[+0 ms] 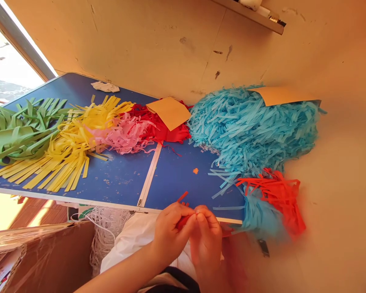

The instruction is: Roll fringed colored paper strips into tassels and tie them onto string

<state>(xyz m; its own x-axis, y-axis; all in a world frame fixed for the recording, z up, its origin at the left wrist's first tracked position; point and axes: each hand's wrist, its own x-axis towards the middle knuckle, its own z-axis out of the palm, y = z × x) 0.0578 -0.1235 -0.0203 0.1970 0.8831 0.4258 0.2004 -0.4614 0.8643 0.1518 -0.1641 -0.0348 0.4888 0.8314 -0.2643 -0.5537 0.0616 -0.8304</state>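
Note:
My left hand [169, 232] and my right hand [205, 240] meet at the near edge of the blue table [177, 175]. Both are closed in a pinch on a thin red-orange paper strip [183, 197] whose end pokes up above the fingers. Just to the right lies a bunch of red-orange strips [277, 195] on top of a big heap of light blue strips [250, 130], which hangs over the table's right end.
Along the table lie green strips [18, 130], yellow strips [70, 150], pink strips [125, 134], red strips [164, 130] under a tan card [169, 112], and a second tan card [280, 95]. A cardboard box [42, 252] stands lower left. The wall runs behind.

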